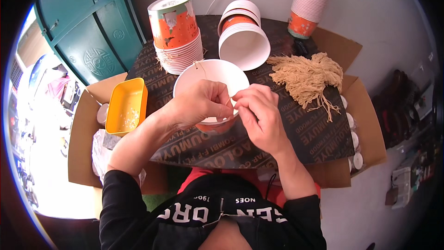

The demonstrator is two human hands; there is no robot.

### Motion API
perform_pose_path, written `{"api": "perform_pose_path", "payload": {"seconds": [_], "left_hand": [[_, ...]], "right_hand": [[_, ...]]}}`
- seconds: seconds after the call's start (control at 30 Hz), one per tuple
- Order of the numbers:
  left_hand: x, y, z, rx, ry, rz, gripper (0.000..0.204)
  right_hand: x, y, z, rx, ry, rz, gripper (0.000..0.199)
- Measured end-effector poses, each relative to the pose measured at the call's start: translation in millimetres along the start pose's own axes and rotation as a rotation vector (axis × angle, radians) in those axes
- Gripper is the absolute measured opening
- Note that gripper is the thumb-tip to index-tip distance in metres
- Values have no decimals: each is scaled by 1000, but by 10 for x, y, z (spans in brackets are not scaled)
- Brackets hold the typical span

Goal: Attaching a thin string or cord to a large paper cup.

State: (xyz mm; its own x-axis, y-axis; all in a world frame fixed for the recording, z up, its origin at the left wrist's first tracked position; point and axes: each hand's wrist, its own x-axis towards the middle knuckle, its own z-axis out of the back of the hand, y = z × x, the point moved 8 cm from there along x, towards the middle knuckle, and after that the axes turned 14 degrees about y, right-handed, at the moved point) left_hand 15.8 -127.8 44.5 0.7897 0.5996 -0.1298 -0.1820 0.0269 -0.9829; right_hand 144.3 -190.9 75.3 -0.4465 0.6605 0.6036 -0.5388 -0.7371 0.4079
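A white-lined paper bucket (190, 81) with an orange outside stands upright on the table in front of me, its mouth facing up. A short tan string (198, 66) hangs at a hole in its far rim. Over the near right rim, my left hand (206, 104) is closed in a pinch on another bit of tan string (231, 97). My right hand (260, 115) meets it there, thumb and fingertips pressed together at the same string and the bucket's rim. The fingers partly cover the rim and the string's ends.
Upside-down stacked buckets (178, 32) stand far left on the dark printed table (305, 132). More buckets (244, 48) lie on their side behind. A tan string bundle (312, 76) lies right, below a tall bucket stack (303, 24). A yellow tray (127, 104) holds small white pieces. Cardboard boxes (370, 125) flank the table.
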Motion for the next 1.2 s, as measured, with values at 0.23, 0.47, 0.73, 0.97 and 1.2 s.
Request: {"api": "perform_pose_path", "payload": {"seconds": [0.23, 0.47, 0.73, 0.97, 1.2], "left_hand": [[-84, -50, -29, 135, -15, 24, 12], [-188, -279, -178, 657, -288, -227, 13], [-279, -397, -297, 832, -384, -394, 15], [-288, -397, -263, 748, -373, -358, 14], [-162, -157, -61, 374, -221, -75, 8]], "right_hand": [[76, -39, -72, -71, 111, -59, 8], [84, -91, -114, -33, 215, -79, 12], [101, -128, -133, -45, 273, -93, 12], [105, -161, -111, 131, 262, -95, 8], [6, 77, -20, 10, -74, 50, 18]]}}
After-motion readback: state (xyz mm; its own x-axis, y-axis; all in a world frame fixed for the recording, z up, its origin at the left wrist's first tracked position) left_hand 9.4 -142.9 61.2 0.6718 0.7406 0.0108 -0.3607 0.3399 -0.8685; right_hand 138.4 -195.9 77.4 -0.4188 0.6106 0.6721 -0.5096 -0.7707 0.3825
